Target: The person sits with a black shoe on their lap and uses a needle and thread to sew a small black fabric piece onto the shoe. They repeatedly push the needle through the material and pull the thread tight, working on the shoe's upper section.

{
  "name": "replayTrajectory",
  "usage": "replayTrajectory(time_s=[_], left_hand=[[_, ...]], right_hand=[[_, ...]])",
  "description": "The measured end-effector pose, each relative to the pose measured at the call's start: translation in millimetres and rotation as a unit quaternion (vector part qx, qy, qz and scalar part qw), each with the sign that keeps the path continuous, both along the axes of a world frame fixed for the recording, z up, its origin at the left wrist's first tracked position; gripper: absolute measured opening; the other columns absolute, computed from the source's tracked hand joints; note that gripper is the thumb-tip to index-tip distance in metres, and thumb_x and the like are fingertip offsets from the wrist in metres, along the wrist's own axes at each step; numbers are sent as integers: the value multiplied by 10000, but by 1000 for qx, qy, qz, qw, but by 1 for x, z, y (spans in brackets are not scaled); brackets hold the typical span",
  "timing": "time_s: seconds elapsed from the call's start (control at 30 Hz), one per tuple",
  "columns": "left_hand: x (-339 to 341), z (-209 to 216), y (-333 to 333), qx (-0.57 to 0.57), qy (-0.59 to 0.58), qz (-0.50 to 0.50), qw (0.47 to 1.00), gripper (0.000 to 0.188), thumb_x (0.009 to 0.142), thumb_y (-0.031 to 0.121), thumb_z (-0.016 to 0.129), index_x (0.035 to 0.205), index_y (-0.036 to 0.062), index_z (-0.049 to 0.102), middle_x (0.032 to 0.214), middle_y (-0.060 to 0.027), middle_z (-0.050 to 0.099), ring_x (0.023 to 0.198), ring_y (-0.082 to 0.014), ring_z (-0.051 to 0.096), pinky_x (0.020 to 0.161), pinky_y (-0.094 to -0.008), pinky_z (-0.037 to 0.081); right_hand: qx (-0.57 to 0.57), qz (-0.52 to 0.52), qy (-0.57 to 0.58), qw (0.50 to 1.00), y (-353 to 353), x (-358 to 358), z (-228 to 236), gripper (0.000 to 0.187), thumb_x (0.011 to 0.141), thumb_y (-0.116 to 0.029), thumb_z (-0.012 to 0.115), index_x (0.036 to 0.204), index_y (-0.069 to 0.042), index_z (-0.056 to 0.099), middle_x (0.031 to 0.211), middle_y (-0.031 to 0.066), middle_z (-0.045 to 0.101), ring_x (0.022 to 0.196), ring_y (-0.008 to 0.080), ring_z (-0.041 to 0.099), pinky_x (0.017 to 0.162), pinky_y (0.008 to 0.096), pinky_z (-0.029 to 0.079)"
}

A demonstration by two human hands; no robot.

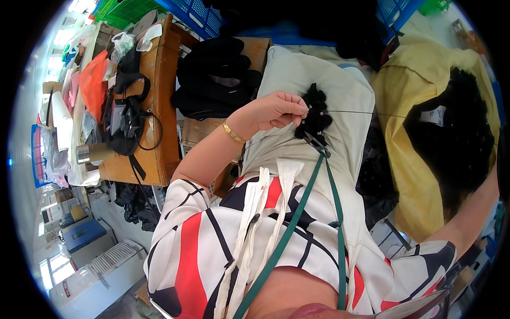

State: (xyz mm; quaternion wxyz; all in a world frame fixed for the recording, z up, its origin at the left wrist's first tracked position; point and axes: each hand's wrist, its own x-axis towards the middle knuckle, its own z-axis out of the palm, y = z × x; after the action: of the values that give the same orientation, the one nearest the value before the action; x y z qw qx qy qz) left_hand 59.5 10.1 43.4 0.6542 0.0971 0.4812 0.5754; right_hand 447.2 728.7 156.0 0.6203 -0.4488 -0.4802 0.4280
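Observation:
My left hand, with a gold bracelet on the wrist, is closed in a pinch over my lap. From its fingertips a thin dark thread stretches right toward a yellow sack. Just beside the fingers, a clump of small black fluffy pieces lies on the pale cloth over my lap. Small metal thread snips lie at its lower edge, tied to a green lanyard from my neck. My right arm reaches out past the sack; its hand is lost beyond the dark rim.
Many black fluffy pieces fill the open yellow sack, a white label among them. Folded black items are stacked at the back left. A wooden table with a steel flask stands left. Blue crates line the far side.

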Motion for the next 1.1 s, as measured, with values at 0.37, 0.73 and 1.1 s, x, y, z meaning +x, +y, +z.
replayTrajectory(time_s=[0.37, 0.73, 1.1], left_hand=[[-4, -29, -4, -36, -21, -18, 999, 104, 931, 130, 613, 865, 52, 627, 748, -98, 686, 424, -20, 320, 379, -191, 199], [9, -37, -5, -76, 93, 3, 993, 118, 924, 157, 633, 850, 65, 628, 717, -83, 690, 458, -22, 342, 410, -201, 219], [16, -15, -15, -24, 81, 48, 995, 149, 963, 180, 615, 893, 51, 637, 754, -69, 685, 466, -10, 345, 414, -177, 225]], right_hand=[[-7, -33, -3, 999, -10, -21, -56, 197, 866, -102, 645, 1044, -18, 660, 895, 78, 676, 773, 209, 665, 753, 312, 568], [-63, 642, -200, 738, -452, -228, -173, 213, 916, -45, 627, 1126, -56, 661, 970, 10, 629, 812, 92, 586, 697, 243, 494], [24, 715, -146, 683, -541, -266, -157, 94, 889, -75, 695, 889, -24, 617, 814, 3, 534, 723, 91, 514, 655, 233, 429]])
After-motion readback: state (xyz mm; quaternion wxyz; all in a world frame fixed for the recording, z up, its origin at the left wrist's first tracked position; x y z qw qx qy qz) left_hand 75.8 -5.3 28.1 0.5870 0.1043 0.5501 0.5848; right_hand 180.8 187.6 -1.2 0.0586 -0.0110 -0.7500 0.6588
